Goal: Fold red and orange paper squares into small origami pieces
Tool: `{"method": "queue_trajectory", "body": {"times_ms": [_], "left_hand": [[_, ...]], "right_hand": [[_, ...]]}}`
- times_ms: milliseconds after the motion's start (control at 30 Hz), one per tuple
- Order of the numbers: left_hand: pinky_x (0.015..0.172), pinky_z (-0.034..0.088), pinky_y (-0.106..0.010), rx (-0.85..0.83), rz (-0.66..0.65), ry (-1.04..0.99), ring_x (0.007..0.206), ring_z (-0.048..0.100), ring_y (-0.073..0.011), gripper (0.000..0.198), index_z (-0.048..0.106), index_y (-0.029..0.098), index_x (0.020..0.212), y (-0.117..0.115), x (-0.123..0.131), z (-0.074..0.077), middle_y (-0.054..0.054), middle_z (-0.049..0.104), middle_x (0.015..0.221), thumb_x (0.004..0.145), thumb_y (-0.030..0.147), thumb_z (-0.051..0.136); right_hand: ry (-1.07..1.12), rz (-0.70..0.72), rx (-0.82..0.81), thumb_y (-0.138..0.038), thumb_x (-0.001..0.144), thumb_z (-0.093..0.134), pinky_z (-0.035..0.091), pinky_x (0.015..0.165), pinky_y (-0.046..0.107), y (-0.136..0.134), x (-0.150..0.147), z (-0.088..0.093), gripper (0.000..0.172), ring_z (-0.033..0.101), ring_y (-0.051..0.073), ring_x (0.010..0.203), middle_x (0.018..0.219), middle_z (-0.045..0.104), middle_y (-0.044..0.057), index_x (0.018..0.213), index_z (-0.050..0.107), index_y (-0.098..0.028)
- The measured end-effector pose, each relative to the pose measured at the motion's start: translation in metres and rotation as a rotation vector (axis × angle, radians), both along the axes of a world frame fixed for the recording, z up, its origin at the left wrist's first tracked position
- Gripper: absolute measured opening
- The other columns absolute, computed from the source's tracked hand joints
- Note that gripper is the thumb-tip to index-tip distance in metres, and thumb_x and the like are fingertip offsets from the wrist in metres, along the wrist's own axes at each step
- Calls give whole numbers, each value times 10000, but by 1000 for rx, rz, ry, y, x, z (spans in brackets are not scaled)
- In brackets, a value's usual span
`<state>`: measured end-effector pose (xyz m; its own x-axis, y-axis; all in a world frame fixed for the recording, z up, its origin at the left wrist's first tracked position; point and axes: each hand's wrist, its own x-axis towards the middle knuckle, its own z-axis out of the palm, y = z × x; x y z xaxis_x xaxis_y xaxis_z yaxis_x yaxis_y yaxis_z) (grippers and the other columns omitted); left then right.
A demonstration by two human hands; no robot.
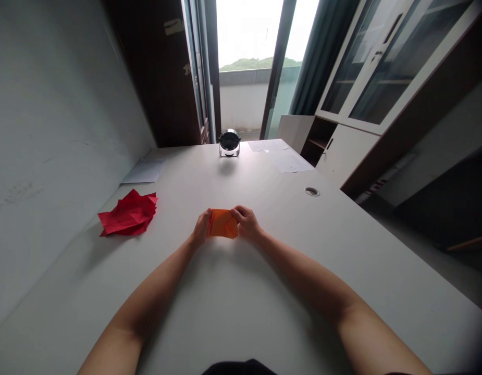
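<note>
And the orange paper (222, 223) hides its underside, folds hard to read; it's there between left fingers (206, 215) and right fingers (237, 212), both pinching its edges!

White cabinet (352, 151) (glass-doored), dark curtain (319, 57), papers (291, 161)

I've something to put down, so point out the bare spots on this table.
Bare tabletop lies between the creased red paper and the left hand, between the orange paper and the round device on its stand, and from the right hand to the cable hole. Crowded: the far end, with that device and white sheets.
</note>
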<state>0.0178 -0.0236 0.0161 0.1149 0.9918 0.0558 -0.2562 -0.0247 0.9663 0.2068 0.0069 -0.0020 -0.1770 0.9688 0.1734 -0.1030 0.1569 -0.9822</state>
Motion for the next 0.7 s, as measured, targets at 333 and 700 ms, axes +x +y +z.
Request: {"method": "queue_trajectory", "body": {"times_ms": [333,700], "left_hand": [[720,512,-279,81,12,113,808,650,-185,482,656,129,1037,3,1,-7,-77,698,920,828,561,694],[730,536,-323,208,62,263,838,649,-221,476,706,171,1051,-4,4,-3,-81,707,930,792,569,734]], "right_hand": [[-41,-48,69,-557,821,635,348,545,256,-3,-1,8,393,412,123,595,610,474,-25,685,565,-195],[6,-38,42,-524,832,636,368,549,246,1,0,0,357,432,112,582,618,482,-39,725,580,-188]]}}
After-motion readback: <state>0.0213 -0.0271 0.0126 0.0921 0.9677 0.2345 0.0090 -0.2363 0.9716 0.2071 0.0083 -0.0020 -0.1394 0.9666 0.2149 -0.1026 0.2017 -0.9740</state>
